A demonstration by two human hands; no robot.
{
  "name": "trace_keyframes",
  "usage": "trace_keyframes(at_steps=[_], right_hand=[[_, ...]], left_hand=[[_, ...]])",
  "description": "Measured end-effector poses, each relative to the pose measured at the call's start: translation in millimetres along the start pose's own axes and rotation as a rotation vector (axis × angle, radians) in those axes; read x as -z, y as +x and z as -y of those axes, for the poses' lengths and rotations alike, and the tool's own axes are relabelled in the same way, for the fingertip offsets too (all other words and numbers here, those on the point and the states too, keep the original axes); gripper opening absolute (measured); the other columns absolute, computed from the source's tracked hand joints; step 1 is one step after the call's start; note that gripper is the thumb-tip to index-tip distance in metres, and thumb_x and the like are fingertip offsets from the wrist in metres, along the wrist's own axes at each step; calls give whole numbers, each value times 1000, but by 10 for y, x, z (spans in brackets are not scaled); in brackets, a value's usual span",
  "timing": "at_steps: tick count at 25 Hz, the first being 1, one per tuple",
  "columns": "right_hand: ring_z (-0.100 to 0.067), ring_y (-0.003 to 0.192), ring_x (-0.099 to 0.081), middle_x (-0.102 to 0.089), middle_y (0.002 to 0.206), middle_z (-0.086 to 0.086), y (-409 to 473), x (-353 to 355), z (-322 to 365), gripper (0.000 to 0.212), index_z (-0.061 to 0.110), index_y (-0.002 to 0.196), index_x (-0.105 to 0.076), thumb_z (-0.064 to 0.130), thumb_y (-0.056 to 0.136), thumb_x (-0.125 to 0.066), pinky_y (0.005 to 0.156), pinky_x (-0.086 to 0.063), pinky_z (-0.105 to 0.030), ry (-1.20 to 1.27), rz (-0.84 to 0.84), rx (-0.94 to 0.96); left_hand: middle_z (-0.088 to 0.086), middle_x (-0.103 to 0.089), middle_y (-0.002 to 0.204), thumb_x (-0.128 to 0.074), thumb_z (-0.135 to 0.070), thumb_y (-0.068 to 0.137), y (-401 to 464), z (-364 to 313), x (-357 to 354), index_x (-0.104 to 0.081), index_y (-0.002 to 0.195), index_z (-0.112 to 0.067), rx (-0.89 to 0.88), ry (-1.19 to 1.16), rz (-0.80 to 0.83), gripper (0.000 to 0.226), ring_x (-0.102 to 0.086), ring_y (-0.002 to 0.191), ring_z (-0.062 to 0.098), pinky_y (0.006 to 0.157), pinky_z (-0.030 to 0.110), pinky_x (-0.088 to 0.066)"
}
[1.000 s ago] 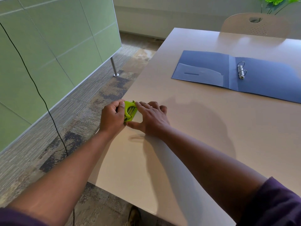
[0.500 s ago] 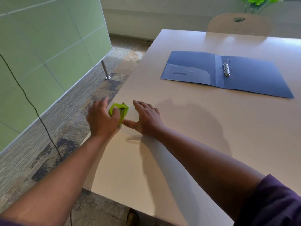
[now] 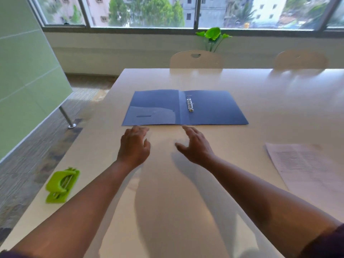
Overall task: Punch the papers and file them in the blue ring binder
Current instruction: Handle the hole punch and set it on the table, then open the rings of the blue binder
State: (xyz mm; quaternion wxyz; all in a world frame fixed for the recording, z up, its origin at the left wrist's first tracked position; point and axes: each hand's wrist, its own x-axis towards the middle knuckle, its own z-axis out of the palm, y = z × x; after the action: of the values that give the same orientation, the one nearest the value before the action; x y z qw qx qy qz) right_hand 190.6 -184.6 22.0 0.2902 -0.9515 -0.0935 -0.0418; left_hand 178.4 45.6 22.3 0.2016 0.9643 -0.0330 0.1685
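- Blue ring binder (image 3: pixel 214 108) lying open and flat at table centre, far side of both hands – covers spread, so nothing to hold open while filing.
- Ring mechanism (image 3: pixel 190 103) just right of the spine fold, standing up off the right cover; can't tell whether the rings are closed or split – too small.
- Left hand (image 3: pixel 134 146) hovering palm-down just near of the binder's left cover, fingers loosely spread, gripping nothing.
- Right hand (image 3: pixel 195 145) likewise empty, fingers relaxed and apart, tips close to the binder's near edge by the spine. Probably a reach for the binder or its rings.
- Papers (image 3: pixel 305 168) resting flat on the table (image 3: pixel 279 94) at near right, well apart from both hands and from the binder. No holes discernible along any edge at this resolution – punched or not, can't tell.
- Green hole punch (image 3: pixel 60 185) parked at near left, close to the table's left edge, well clear of the work area; untouched.
- Likely layout logic: punch on one side, sheets on the other, binder in the middle.
- Risk: punch sitting near the edge, easy to knock off with a forearm.
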Motion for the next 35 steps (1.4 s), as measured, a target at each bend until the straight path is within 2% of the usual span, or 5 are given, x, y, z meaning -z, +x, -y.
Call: trace_keyframes(at_steps=[7,12,18,23,35], right_hand=[[-28,145,-38,-43,157,-8,451,472,-1019,70,11,153,-40,39,93,-64,116,-32,-39,-49,-70,-217],[-24,148,-34,-45,157,-4,915,556,-1372,62,13,150,-46,49,100,-51,117,-28,-40,-183,-76,-210],[-36,154,-9,-18,168,-6,1390,588,-1618,76,28,155,-32,74,93,-34,115,-18,-55,-353,-38,-442],[-42,140,-31,-23,161,-14,1583,824,-1738,98,24,152,-31,82,75,-52,106,-31,-55,-247,-28,-765],[-25,77,-65,-66,97,-14,1177,1218,-1897,31,8,87,-60,-3,72,-85,56,-61,-35,1071,-577,-957]], left_hand=[[14,-56,144,-64,-27,95,886,-493,-626,-55,141,-4,-105,-81,258,53,-50,135,30,113,36,-36],[0,-19,170,-39,-58,102,1446,-600,-989,-24,161,-23,-60,45,496,70,-11,158,21,124,43,-14],[-4,-15,169,-24,-72,97,1787,-629,-1219,-19,160,-39,-44,203,476,70,-6,156,24,121,51,-8],[-10,15,170,-13,-85,87,1749,-570,-1294,4,157,-54,7,267,570,78,25,154,30,114,67,17],[-11,16,170,-11,-87,86,1566,-595,-1175,5,156,-55,11,261,593,79,23,154,30,116,69,12]])
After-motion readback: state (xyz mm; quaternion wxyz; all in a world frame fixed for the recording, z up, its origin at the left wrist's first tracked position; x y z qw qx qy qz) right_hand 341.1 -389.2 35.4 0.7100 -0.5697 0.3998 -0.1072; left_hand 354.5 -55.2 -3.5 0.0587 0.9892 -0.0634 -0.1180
